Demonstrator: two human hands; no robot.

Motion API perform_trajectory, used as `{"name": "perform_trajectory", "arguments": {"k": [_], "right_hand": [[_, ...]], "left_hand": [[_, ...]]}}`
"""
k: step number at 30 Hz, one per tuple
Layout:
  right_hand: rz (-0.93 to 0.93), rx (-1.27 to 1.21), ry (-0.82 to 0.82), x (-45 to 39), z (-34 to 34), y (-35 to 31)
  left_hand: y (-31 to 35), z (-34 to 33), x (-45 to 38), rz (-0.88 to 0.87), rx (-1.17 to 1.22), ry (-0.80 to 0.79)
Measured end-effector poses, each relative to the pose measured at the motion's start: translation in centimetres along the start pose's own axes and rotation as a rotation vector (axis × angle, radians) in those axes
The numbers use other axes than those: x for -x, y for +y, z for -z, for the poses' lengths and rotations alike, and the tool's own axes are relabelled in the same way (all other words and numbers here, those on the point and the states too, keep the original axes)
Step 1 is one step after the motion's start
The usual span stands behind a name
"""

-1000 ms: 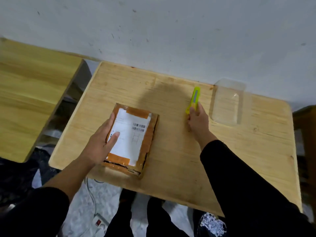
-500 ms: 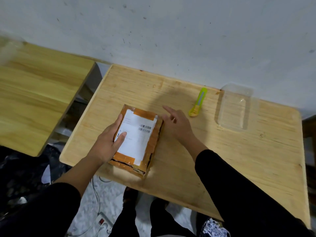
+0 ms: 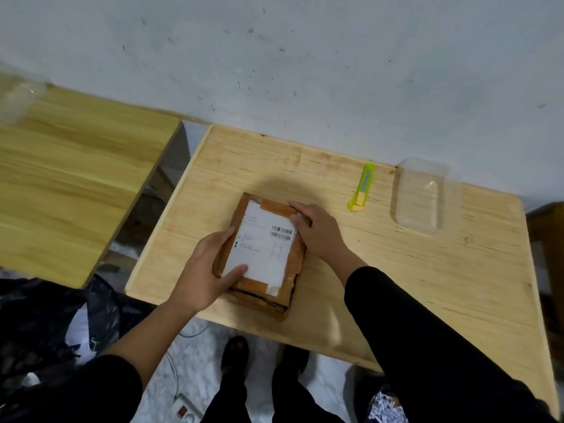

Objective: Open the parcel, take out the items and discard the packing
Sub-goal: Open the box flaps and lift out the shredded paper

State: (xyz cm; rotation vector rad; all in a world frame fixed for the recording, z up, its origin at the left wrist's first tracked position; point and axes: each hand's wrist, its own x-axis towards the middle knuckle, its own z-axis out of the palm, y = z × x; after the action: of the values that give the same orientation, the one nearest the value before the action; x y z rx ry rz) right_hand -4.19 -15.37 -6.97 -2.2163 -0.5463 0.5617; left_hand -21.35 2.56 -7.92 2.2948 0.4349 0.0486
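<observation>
A brown taped cardboard parcel [image 3: 265, 248] with a white shipping label lies near the front edge of the light wooden table [image 3: 396, 270]. My left hand [image 3: 207, 270] grips its near left corner, thumb on the label. My right hand [image 3: 317, 230] rests on the parcel's far right edge, fingers curled over the top. A yellow-green utility knife [image 3: 362, 188] lies on the table beyond my right hand, untouched.
A clear plastic tray [image 3: 419, 195] sits at the table's back right by the white wall. A second wooden table [image 3: 70, 178] stands to the left across a gap. Dark bags [image 3: 45, 325] and a power strip [image 3: 183, 410] lie on the floor.
My right hand let go of the utility knife, which stays on the table, and moved left onto the parcel's right edge. My left hand shifted down to the parcel's near left corner.
</observation>
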Motion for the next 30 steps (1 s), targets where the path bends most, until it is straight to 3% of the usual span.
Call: {"name": "perform_trajectory", "arguments": {"k": [4,8,12,15,17,22,30], "right_hand": [[-0.131,-0.042,0.205,2.1,-0.2,0.3],[-0.284,-0.138,0.392,4.3,-1.2,1.2],[-0.428,-0.210,0.516,6.2,-4.0,1.0],[-0.448,-0.192,0.489,7.5,-5.0,0.8],[-0.567,-0.180,0.747,12.1,-7.8,-2.6],[-0.470,-0.115,0.616,13.1,-7.3,-1.6],[-0.402,-0.037,0.614,12.6,-5.9,-1.7]], "left_hand": [[-0.1,0.7,-2.2,-0.003,-0.112,0.075],[1.1,-0.1,-5.7,0.275,-0.056,0.217],[2.1,-0.9,-6.1,0.337,0.023,0.178],[1.7,-1.9,-5.1,0.258,0.091,0.163],[0.9,0.1,-3.4,-0.020,0.151,-0.156],[1.1,-0.1,-3.1,0.000,0.162,-0.178],[1.4,-0.8,-2.0,0.033,0.188,-0.070]]}}
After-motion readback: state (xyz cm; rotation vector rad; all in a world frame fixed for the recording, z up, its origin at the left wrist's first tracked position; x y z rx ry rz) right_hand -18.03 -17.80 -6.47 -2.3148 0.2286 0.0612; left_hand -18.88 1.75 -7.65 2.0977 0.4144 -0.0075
